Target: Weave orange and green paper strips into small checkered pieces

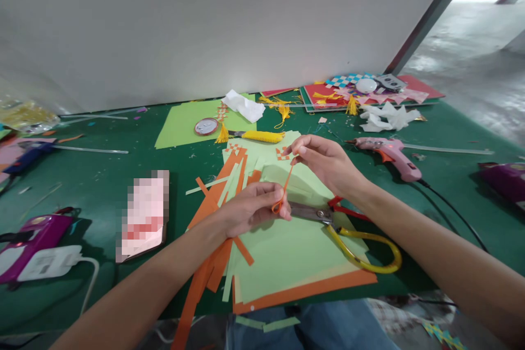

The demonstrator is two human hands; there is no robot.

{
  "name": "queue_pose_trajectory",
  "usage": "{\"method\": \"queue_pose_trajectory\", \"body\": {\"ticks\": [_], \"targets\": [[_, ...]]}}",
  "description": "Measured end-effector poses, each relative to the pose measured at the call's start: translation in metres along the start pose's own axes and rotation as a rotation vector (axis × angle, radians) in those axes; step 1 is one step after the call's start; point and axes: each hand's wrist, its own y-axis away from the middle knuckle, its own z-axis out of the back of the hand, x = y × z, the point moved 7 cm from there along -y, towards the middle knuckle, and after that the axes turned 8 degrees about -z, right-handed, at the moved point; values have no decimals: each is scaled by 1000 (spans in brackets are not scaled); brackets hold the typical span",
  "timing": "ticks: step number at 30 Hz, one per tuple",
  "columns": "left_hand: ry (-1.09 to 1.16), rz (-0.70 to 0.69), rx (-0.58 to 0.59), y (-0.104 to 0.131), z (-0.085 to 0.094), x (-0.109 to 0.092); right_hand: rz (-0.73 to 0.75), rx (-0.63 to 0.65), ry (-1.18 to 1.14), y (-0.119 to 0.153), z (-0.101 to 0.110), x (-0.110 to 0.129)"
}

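Between my two hands a thin orange paper strip point(289, 178) is stretched, with a small loop at its lower end. My left hand point(260, 205) pinches that looped end between thumb and fingers. Higher up and to the right, my right hand point(322, 158) pinches the strip's other end. Beneath them lie light green paper sheets point(295, 262). Scissors with one yellow and one red handle point(369, 249) rest on the sheets, their blades partly hidden near my left hand. Orange paper strips point(209, 229) lie left of the sheets. Small orange-and-white woven pieces point(282, 154) sit just past my hands.
Behind the sheets lies a yellow cutter point(262, 136). A pink glue gun point(389, 154) with a black cord stands right; a blue glue gun point(28, 157) lies far left. A phone point(145, 213) and purple power strip point(41, 240) are at left. A white wall point(205, 27) bounds the back.
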Motion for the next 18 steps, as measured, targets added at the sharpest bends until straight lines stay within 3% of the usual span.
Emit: {"method": "queue_pose_trajectory", "body": {"ticks": [18], "targets": [[-19,12,98,3,-7,2,-4,-24,-40,-3,4,0]]}}
